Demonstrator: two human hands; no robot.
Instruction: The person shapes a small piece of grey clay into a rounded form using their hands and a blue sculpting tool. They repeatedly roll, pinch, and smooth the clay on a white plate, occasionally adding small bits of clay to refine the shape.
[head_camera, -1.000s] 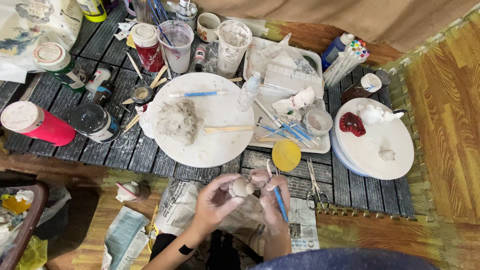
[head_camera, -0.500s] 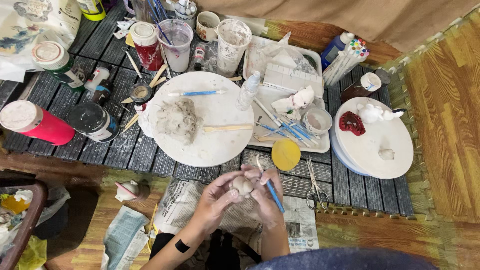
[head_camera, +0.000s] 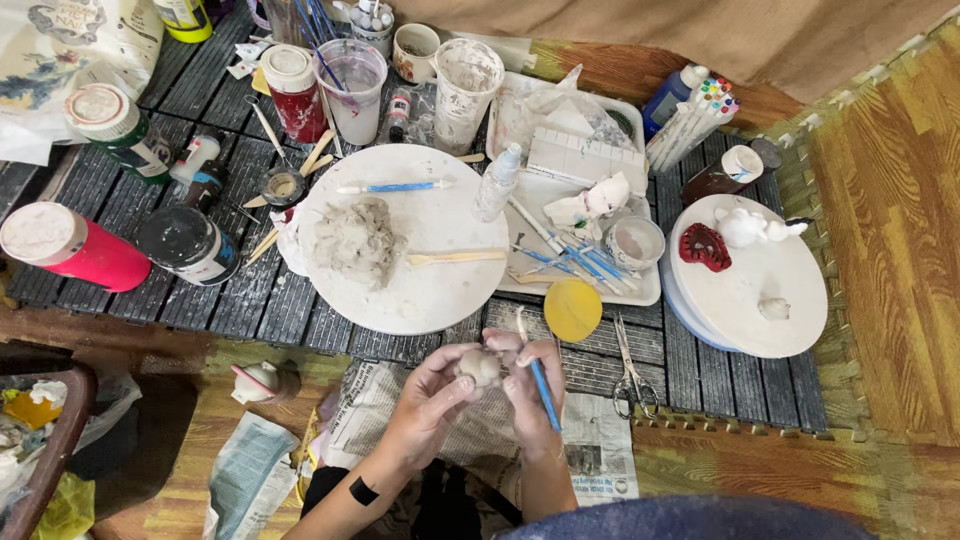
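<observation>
Clay lump (head_camera: 479, 366) sits low in the centre of the frame, pinched between my two hands. My left hand (head_camera: 430, 400) cups it from the left, fingers curled around it. My right hand (head_camera: 527, 385) presses on it from the right while gripping a blue-handled tool (head_camera: 543, 392) that slants down across the fingers. Fingers cover much of the lump, so I cannot make out its full shape; what shows is small, rounded, pale grey-beige. My forearms are cut off at the bottom edge. Above, mid-frame, a round white board (head_camera: 420, 290) carries a bigger grey clay mass (head_camera: 358, 240).
</observation>
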